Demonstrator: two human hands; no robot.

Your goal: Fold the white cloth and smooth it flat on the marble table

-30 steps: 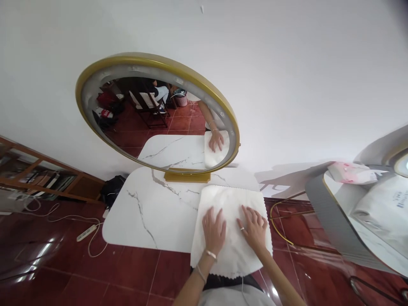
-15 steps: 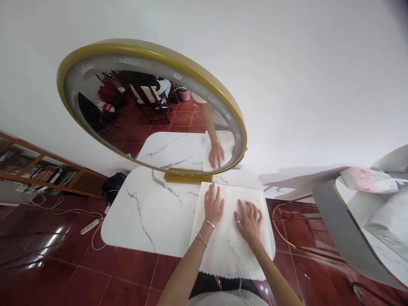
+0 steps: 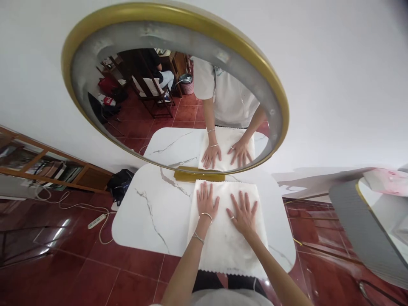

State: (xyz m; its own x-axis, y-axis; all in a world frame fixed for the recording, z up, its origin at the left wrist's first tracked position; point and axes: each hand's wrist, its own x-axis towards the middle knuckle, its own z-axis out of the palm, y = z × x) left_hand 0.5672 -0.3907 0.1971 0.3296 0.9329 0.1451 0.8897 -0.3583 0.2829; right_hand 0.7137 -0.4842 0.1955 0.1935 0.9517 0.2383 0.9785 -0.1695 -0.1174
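A white cloth (image 3: 226, 255) with scalloped edges lies flat over the right half of a white marble-patterned table (image 3: 143, 221), its near end reaching past the table's front edge. My left hand (image 3: 207, 202) rests open on the cloth's far left part, palm down, two bracelets at the wrist. Spread fingers show on my right hand (image 3: 245, 214) too, which lies flat on the cloth to the right and wears a ring. Both hands press on the fabric without gripping it. Faint greyish marks show on the cloth between the forearms.
A round gold-framed mirror (image 3: 178, 140) stands on a gold base (image 3: 185, 175) at the table's back, reflecting both hands and a seated person. At right is a grey-sided table (image 3: 360, 225) with a pink-white pack (image 3: 387, 182). A power strip (image 3: 96, 221) and black bag (image 3: 119, 187) lie left.
My right hand has spread its fingers and flattened on the cloth. The cloth lies slightly farther left on the table. The view has shifted, and both hands now show in the mirror.
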